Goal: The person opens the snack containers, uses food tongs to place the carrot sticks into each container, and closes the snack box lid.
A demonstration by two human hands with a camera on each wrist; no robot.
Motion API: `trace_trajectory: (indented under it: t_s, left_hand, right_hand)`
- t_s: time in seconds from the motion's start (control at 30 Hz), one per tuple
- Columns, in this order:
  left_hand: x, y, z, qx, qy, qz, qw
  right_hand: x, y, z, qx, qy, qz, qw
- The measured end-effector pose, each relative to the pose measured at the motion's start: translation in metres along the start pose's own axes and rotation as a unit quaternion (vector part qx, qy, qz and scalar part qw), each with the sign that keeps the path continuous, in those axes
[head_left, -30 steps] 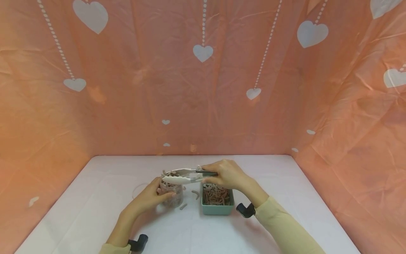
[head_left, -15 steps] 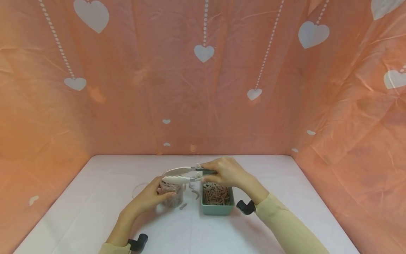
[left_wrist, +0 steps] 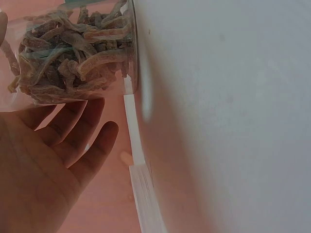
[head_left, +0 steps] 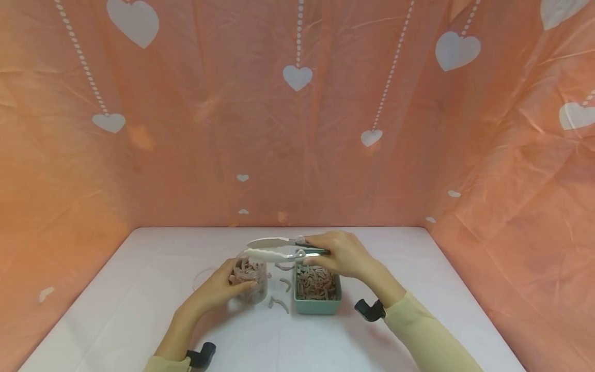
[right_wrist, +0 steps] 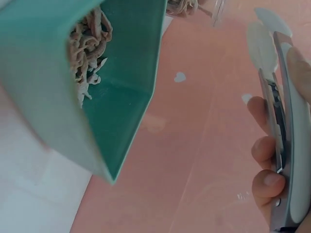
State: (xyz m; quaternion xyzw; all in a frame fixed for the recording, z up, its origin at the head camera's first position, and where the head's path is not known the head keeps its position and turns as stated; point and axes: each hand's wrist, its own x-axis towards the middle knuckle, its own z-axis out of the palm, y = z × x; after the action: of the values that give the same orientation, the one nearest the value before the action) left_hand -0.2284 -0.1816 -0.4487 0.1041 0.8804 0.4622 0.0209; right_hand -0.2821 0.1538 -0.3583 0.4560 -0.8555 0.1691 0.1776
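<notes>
My left hand (head_left: 215, 287) holds a clear jar (head_left: 258, 295), thumb across its near side. Brown curled strips (left_wrist: 68, 58), like dried snack pieces, fill much of the jar in the left wrist view. In my right hand (head_left: 343, 256) is a pair of tongs (right_wrist: 291, 121) with white scalloped tips, held level just above the jar's mouth. The tips stand apart, and I see nothing between them. Below the right hand sits a green rectangular box (head_left: 318, 307), with more strips (head_left: 317, 284) inside.
Several loose strips (head_left: 285, 284) lie on the white table between jar and box and in front of the jar. A clear round lid (head_left: 197, 278) lies left of the jar. Orange cloth with white hearts (head_left: 297, 77) walls the table's back and sides.
The tongs have risen off the jar's mouth and shifted right, and no longer cover its strips. More strips now lie on the table beside the jar. The left hand stays put.
</notes>
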Motion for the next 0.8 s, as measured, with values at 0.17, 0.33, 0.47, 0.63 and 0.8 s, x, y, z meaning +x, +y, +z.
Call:
trace_trajectory:
  t_s: [0.17, 0.33, 0.47, 0.63, 0.8]
  left_hand:
    - [0.000, 0.001, 0.000, 0.012, 0.001, -0.007, 0.9999]
    - [0.000, 0.001, 0.000, 0.013, -0.001, -0.019, 0.9997]
    - [-0.001, 0.001, -0.001, 0.015, -0.001, -0.024, 0.9996]
    - [-0.002, 0.002, -0.001, 0.024, -0.002, -0.027, 0.9994]
    - [-0.001, 0.002, -0.001, 0.026, -0.003, -0.025, 0.9993]
  right_hand:
    - [-0.018, 0.007, 0.000, 0.018, 0.069, 0.007, 0.9974]
    - [-0.039, 0.015, 0.000, 0.027, 0.116, 0.039, 0.9921]
    - [-0.057, 0.021, 0.000, 0.042, 0.144, 0.075, 0.9859]
    - [-0.081, 0.028, 0.002, 0.073, 0.159, 0.146, 0.9737]
    - [-0.102, 0.029, 0.000, 0.107, 0.152, 0.259, 0.9479]
